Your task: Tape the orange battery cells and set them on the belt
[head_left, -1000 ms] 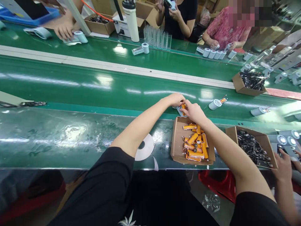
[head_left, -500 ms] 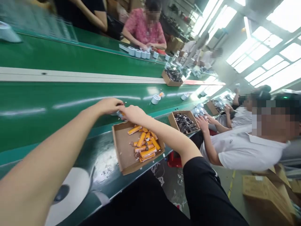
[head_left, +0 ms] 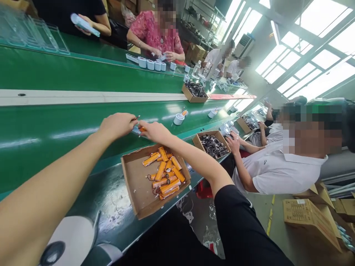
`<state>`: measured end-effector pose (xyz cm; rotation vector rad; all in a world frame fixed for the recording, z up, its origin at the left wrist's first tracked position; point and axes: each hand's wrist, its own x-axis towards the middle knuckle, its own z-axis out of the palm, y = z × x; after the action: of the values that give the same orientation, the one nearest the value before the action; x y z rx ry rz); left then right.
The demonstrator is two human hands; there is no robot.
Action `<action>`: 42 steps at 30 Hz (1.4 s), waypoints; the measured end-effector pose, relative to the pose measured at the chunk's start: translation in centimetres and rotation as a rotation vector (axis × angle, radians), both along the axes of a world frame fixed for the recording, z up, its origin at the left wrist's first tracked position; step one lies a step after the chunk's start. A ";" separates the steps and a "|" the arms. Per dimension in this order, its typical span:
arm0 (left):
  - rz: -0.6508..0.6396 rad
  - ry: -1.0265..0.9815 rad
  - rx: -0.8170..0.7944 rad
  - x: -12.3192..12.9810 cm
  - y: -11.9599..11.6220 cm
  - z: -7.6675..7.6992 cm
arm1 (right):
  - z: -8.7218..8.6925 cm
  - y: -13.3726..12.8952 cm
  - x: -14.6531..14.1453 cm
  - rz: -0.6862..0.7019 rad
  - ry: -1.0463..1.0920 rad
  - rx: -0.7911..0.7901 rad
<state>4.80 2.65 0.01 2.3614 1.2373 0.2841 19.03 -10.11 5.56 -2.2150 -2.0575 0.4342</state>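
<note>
Over the near edge of the green belt, my left hand and my right hand meet at a light-blue plastic housing. My left fingers are closed at its far side, with a thin dark wire end showing by the fingertips. The right fingers are pinched around an orange battery pack at the housing, mostly covered by the hand. Just below my hands, a shallow cardboard box holds several orange wired battery packs.
A white roll lies at lower left. On the belt stand round light-blue housings. A box of dark parts sits to the right, beside a co-worker in a white shirt. Other people work across the belt.
The view has shifted, so the box and roll appear lower and further left. My hands stay together at the housing. Across the belt, a person's hand now shows holding a light-blue part.
</note>
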 end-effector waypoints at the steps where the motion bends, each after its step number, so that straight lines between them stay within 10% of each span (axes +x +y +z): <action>1: -0.005 0.015 0.037 0.3 -0.1 0.5 | 0.0 0.1 0.3 0.029 0.008 0.020; 23: 0.115 -0.196 -0.126 2.4 0.6 -0.6 | -3.2 4.8 2.0 0.254 -0.250 -0.108; 32: 0.322 -0.352 -0.142 -11.7 -6.5 -1.3 | -3.3 4.8 10.3 0.089 0.120 -0.021; 42: 0.748 -0.328 0.015 -25.6 -13.6 -3.1 | -4.9 3.4 9.3 -0.051 0.305 -0.176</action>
<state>-20.79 -10.94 -3.13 1.6688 1.8829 0.8700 28.38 -6.68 0.64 -2.1247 -1.8638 0.9169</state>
